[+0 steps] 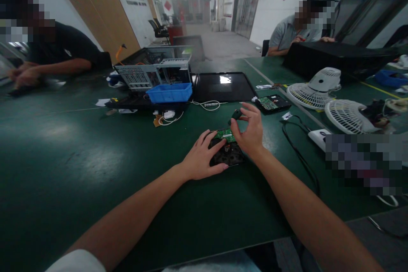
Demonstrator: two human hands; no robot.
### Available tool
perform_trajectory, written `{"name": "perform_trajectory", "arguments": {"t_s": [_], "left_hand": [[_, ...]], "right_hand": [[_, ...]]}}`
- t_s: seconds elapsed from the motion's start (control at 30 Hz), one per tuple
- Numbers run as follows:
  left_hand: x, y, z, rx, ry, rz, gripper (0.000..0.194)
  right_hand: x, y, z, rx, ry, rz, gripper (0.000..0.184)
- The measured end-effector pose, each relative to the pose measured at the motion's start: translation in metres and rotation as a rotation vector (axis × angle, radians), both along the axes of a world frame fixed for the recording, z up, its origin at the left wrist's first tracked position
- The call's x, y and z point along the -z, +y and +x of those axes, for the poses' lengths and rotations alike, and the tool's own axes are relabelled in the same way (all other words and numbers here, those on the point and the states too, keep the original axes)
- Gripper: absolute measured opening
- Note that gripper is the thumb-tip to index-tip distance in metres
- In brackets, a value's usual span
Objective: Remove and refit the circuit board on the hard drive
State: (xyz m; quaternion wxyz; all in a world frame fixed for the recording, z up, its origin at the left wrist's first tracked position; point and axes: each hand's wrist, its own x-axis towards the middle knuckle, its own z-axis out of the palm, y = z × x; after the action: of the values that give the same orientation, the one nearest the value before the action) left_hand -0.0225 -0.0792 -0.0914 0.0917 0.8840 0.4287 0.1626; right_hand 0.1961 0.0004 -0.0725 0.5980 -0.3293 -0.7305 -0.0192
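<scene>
In the head view, a small hard drive point(230, 157) with a green circuit board point(227, 135) along its far side lies on the table in front of me. My left hand point(203, 156) grips its left side, fingers spread over the board's edge and thumb along the near edge. Above the drive's far right corner, my right hand point(250, 131) pinches a short dark rounded piece point(236, 115) that looks like a screwdriver handle. Its lower end is hard to make out. Another drive with a green board point(273, 103) lies beyond my right hand.
Beyond the drive stand a blue bin point(170, 93), an open computer case point(137, 77) and a black panel point(225, 86). White fan parts point(309, 93), a black cable point(298, 148) and a white power strip point(318, 138) lie right. Two people sit across the green table point(79, 157).
</scene>
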Motion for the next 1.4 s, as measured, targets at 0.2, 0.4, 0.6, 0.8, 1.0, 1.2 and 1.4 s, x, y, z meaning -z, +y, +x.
{"name": "perform_trajectory", "arguments": {"t_s": [0.2,0.4,0.6,0.8,1.0,1.2,1.4], "left_hand": [[0.0001,0.0003,-0.0002,0.000,0.006,-0.004,0.088],[0.0002,0.0002,-0.0001,-0.002,-0.002,-0.009,0.088],[0.0002,0.0002,0.0001,0.000,-0.016,-0.005,0.088],[-0.0014,-0.0006,0.0006,-0.001,0.001,-0.003,0.088],[-0.0006,-0.0005,0.0001,-0.004,0.002,-0.010,0.088],[-0.0007,0.0002,-0.0001,-0.002,-0.010,-0.024,0.088],[-0.0009,0.0002,-0.0004,0.001,-0.021,-0.030,0.088]], "right_hand": [[-0.0021,-0.0033,-0.0001,0.038,0.004,-0.014,0.038],[-0.0028,-0.0044,0.0009,0.083,-0.042,0.042,0.034],[-0.0024,-0.0027,0.0021,0.065,-0.068,0.024,0.041],[0.0009,-0.0010,0.0014,0.014,-0.032,-0.008,0.044],[-0.0008,-0.0027,0.0013,0.069,-0.043,-0.006,0.042],[0.0012,-0.0047,-0.0022,-0.003,-0.061,-0.033,0.048],[0.0012,-0.0054,-0.0033,0.068,-0.080,-0.060,0.046]]}}
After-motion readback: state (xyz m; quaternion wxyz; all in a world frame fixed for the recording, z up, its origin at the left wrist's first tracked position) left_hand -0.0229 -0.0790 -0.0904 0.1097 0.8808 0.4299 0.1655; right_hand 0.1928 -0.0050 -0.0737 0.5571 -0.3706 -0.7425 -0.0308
